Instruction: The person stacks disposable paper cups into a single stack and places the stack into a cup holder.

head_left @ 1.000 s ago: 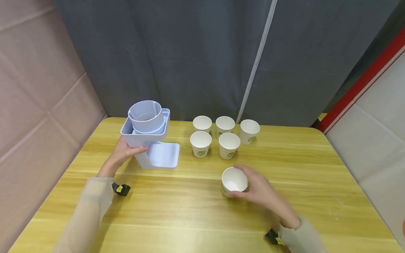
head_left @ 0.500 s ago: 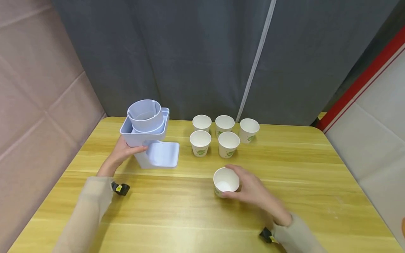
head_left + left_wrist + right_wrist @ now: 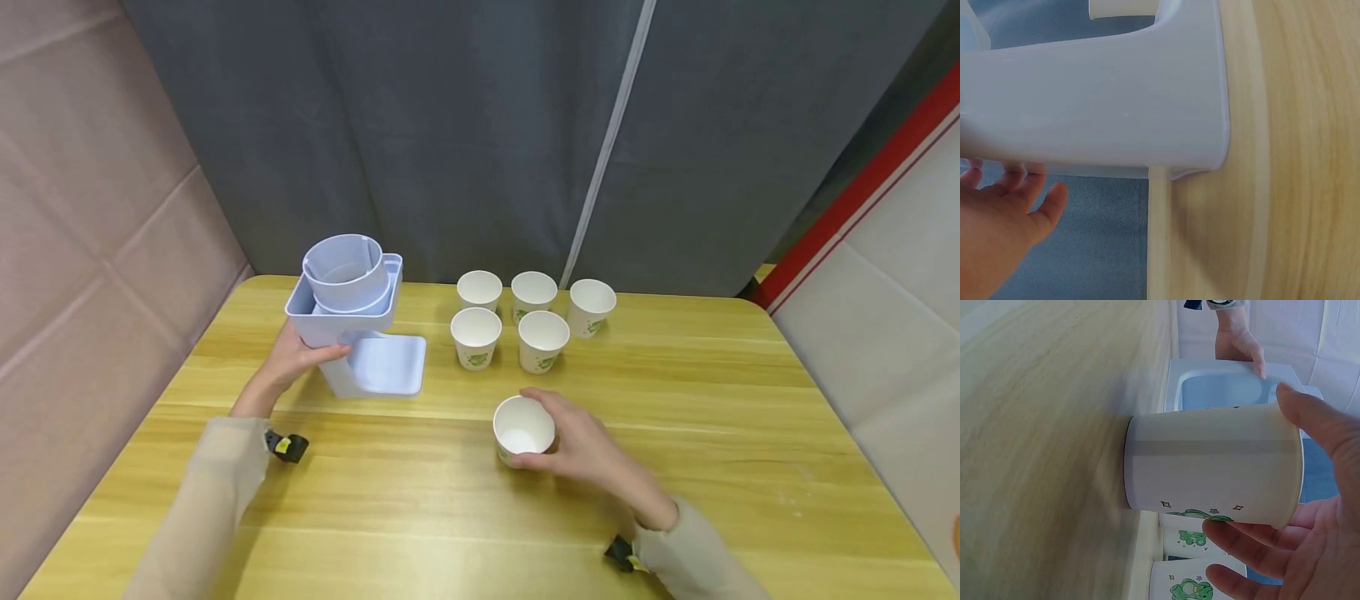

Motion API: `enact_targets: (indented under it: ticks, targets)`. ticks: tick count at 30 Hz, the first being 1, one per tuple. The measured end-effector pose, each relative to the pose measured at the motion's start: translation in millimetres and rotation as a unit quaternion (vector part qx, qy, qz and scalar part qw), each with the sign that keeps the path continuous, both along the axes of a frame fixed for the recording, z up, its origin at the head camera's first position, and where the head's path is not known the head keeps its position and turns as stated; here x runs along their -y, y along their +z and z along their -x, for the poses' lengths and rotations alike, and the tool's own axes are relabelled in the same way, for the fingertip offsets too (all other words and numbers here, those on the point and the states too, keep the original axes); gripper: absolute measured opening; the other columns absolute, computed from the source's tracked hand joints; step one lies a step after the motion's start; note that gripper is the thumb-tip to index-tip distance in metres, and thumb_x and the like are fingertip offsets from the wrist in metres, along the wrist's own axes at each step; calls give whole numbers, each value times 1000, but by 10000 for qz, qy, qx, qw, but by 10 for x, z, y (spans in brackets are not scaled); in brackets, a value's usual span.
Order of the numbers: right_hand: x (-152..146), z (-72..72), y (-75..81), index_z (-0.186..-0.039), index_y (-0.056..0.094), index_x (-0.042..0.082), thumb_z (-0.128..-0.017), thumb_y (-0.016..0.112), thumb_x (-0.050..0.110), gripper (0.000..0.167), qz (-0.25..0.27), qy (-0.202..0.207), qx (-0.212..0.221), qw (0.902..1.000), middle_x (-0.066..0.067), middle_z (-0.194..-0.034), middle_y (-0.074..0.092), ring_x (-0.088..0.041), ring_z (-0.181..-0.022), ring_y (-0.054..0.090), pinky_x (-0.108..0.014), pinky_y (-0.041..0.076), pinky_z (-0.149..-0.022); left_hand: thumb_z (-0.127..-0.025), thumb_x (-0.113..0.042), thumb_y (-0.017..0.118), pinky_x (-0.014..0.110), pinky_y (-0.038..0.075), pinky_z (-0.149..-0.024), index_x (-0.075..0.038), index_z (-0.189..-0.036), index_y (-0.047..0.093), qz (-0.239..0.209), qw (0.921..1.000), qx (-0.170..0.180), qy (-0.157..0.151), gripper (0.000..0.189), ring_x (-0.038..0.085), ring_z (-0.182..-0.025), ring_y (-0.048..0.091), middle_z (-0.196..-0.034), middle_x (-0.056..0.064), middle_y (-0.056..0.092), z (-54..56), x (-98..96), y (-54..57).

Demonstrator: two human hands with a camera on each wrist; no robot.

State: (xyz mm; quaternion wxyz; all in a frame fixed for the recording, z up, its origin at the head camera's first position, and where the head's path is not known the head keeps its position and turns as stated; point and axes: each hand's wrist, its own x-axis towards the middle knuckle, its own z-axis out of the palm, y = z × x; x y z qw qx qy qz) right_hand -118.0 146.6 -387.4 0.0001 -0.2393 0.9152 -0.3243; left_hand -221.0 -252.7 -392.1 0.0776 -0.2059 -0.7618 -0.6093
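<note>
My right hand (image 3: 581, 442) holds a white paper cup (image 3: 524, 423) near its rim, thumb on the near side and fingers on the far side. Upright, the cup has its base close over the table, and green cartoon prints show on its wall (image 3: 1210, 462) in the right wrist view. At the left, my left hand (image 3: 288, 362) grips the upright of a pale blue plastic stand (image 3: 341, 379), thumb across its front. A square tray top and a flat foot plate (image 3: 390, 367) belong to the stand. A round pale blue cup-like part (image 3: 345, 279) sits in the top.
Several more paper cups (image 3: 476, 337) stand upright in two rows behind the held cup, to the right of the stand. The wooden table (image 3: 420, 517) ends at a dark grey curtain (image 3: 450, 142). Pale panels flank it left and right.
My right hand has slid the held paper cup leftward, toward the stand. The left hand and the stand have stayed in place.
</note>
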Motion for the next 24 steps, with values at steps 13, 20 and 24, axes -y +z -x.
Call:
enact_targets:
  ticks: [13, 20, 24]
  targets:
    - [-79, 11, 15, -142, 35, 10, -66, 82, 44, 95, 9, 163, -235, 9996, -12, -134, 51, -27, -111, 56, -48, 48, -84, -68, 13, 71, 25, 29, -96, -15, -141, 32, 134, 9997, 139, 146, 87, 11, -113, 40, -126, -9, 45, -62, 20, 12]
    - [-215, 104, 54, -137, 41, 4, -84, 71, 23, 64, 791, -325, -359, 9957, -15, -130, 53, -31, -107, 58, -51, 49, -80, -62, 18, 68, 23, 30, -96, -7, -147, 23, -121, 9968, -445, 660, 99, 12, -116, 39, -137, -5, 37, -234, -20, 103]
    - [-268, 158, 39, -133, 45, 0, -81, 73, 16, 61, 990, -621, -528, 9917, -17, -126, 55, -32, -104, 59, -52, 48, -81, -61, 16, 71, 22, 32, -92, -7, -148, 20, 214, 9956, -525, 752, 103, 10, -117, 39, -141, 2, 34, -353, -16, 155]
